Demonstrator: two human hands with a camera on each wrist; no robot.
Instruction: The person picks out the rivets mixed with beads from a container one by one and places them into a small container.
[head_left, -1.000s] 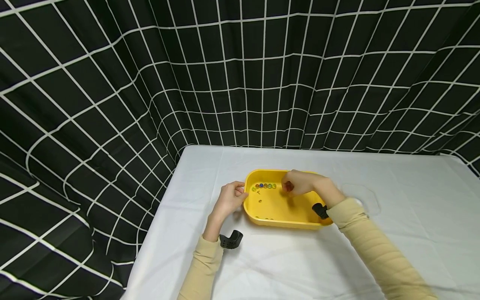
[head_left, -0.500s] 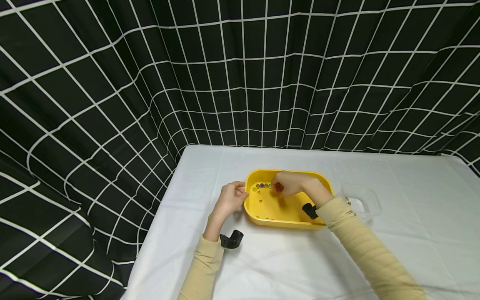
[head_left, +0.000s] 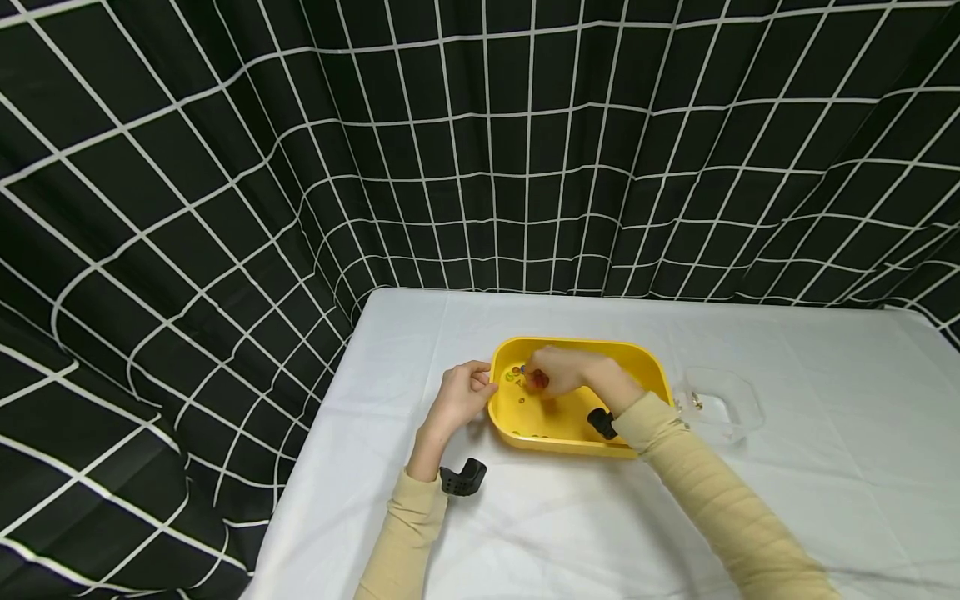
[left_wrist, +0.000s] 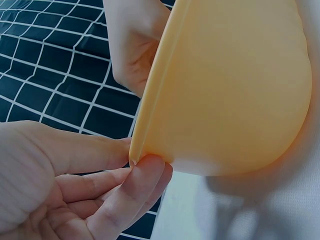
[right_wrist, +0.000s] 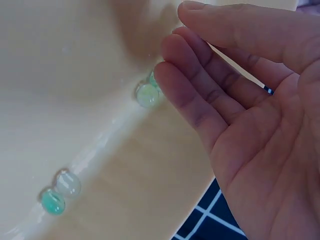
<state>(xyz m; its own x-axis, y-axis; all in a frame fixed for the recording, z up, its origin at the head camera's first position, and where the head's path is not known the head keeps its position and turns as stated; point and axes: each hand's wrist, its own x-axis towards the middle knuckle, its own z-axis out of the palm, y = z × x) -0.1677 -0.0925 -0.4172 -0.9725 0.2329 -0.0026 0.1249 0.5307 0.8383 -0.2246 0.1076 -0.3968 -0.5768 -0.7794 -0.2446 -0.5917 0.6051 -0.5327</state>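
My left hand (head_left: 461, 394) pinches the rim of a yellow plastic tub (head_left: 592, 447) at its left end. In the left wrist view, thumb and fingertips meet on either side of that rim (left_wrist: 150, 107). Inside the tub, my right hand (head_left: 561, 371) hovers by the far wall, over part of a row of glass marbles (head_left: 516, 371). The right wrist view shows its fingers loosely bent, thumb apart from them, nothing visible between. A pale green marble (right_wrist: 147, 95) lies beside a fingertip, partly overlapping another; two more marbles (right_wrist: 53, 201) sit farther along the wall's foot.
To the right of the tub stands a clear plastic container (head_left: 738, 408) with small shiny bits in it. A small brownish piece (head_left: 522, 401) lies on the tub floor. White cloth (head_left: 570, 525) covers the table; a black gridded curtain (head_left: 525, 167) hangs behind.
My right hand has moved left along the tub's far side and now covers several marbles of the row. The clear container shows more fully. My left hand keeps its grip.
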